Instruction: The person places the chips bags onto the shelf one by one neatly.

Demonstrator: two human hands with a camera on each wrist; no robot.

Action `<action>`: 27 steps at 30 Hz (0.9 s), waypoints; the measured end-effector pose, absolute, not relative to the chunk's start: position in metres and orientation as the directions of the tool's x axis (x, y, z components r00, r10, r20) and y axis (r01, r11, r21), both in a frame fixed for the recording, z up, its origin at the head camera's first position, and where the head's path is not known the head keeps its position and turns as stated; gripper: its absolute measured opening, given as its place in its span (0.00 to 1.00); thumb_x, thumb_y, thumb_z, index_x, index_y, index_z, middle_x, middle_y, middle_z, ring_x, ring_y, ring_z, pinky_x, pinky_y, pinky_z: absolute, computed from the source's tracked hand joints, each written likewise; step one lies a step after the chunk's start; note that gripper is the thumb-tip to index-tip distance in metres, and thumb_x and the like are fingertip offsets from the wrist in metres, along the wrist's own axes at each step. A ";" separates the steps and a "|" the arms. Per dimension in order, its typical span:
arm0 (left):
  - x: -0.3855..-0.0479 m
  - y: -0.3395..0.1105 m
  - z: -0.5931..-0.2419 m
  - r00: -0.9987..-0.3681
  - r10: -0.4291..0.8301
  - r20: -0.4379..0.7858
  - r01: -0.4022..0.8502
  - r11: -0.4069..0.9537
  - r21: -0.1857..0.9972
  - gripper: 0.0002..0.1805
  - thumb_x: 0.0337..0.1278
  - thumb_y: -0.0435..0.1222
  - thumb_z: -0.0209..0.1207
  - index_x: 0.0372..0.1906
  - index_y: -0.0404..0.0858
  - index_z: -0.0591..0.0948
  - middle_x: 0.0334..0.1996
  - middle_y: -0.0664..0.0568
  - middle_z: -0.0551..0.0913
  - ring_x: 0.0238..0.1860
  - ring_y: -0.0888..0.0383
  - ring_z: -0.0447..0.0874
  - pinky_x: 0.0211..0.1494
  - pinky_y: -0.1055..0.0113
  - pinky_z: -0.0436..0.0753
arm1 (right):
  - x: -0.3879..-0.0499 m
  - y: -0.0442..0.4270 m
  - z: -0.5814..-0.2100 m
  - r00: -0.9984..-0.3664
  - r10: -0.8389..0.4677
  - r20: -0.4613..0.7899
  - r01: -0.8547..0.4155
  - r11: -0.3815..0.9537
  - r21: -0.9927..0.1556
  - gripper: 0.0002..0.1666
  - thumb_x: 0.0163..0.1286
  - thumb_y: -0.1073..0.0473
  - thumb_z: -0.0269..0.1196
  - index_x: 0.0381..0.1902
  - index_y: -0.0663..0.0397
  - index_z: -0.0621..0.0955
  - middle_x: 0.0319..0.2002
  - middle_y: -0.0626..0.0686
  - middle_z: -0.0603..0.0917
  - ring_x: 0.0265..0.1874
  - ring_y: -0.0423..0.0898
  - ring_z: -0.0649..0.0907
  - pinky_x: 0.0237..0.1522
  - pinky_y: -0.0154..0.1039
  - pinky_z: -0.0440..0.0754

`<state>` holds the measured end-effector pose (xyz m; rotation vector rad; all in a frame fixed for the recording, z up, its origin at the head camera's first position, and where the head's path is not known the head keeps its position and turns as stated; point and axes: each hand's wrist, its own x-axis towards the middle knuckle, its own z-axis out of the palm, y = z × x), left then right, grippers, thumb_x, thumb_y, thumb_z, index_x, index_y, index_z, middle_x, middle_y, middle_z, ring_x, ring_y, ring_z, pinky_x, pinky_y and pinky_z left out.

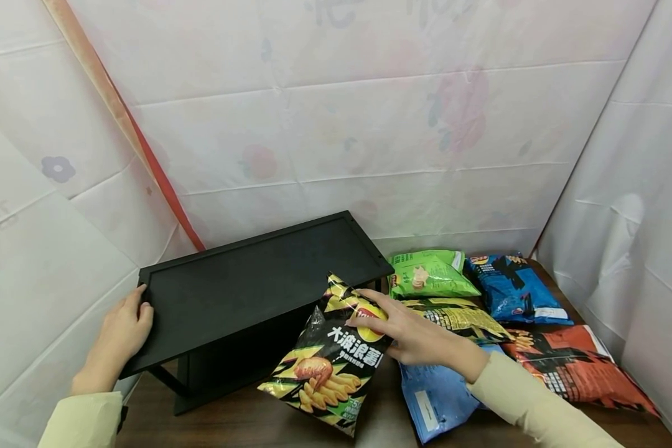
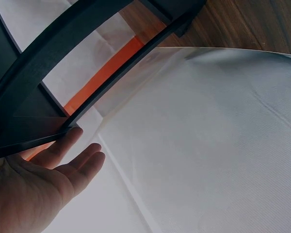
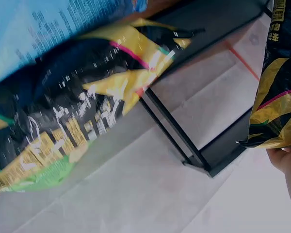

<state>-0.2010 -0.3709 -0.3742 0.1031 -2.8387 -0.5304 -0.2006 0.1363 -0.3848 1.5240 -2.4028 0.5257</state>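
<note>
Black two-tier shelf, head view. At its 9 o'clock end, the left hand pinches the board between thumb and fingers, presumably to steady it. Near 5 o'clock, the right hand grips a black-and-yellow wavy-chip bag by its upper edge, leaving the lower end free. Around 3 o'clock, a green chip bag and a red chip bag lie on the wooden table, conveniently near the right arm.

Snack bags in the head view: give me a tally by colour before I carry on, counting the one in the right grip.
Yellow-and-black: 2, the held bag in the right hand and the lying bag
Blue: 2, the dark blue bag and the light blue bag
Green bag: 1
Red bag: 1
Total visible: 6
</note>
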 end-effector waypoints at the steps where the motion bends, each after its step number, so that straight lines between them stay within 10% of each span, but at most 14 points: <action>1: -0.201 -0.371 -0.374 -0.966 -0.114 0.231 -0.023 0.931 0.365 0.28 0.66 0.37 0.32 0.68 0.26 0.54 0.57 0.19 0.61 0.54 0.25 0.59 0.52 0.35 0.62 | -0.201 0.137 -0.382 -0.424 -0.815 0.396 -0.905 0.388 -0.172 0.53 0.41 0.74 0.67 0.66 0.36 0.63 0.69 0.60 0.53 0.64 0.54 0.64 0.44 0.41 0.79; 12: -0.202 -0.370 -0.373 -0.967 -0.117 0.228 -0.027 0.931 0.364 0.28 0.66 0.37 0.32 0.67 0.26 0.54 0.57 0.20 0.61 0.54 0.25 0.59 0.52 0.35 0.62 | -0.215 0.138 -0.354 -0.371 -0.812 0.450 -0.928 0.343 -0.145 0.52 0.38 0.75 0.62 0.64 0.40 0.65 0.68 0.63 0.54 0.65 0.55 0.62 0.51 0.51 0.76; 27: -0.203 -0.369 -0.375 -0.967 -0.124 0.221 -0.035 0.929 0.368 0.28 0.66 0.37 0.32 0.68 0.27 0.54 0.58 0.21 0.61 0.55 0.25 0.59 0.53 0.35 0.62 | -0.240 0.143 -0.318 -0.425 -0.792 0.438 -0.905 0.363 -0.221 0.51 0.40 0.77 0.60 0.65 0.41 0.65 0.69 0.59 0.51 0.66 0.55 0.61 0.35 0.34 0.78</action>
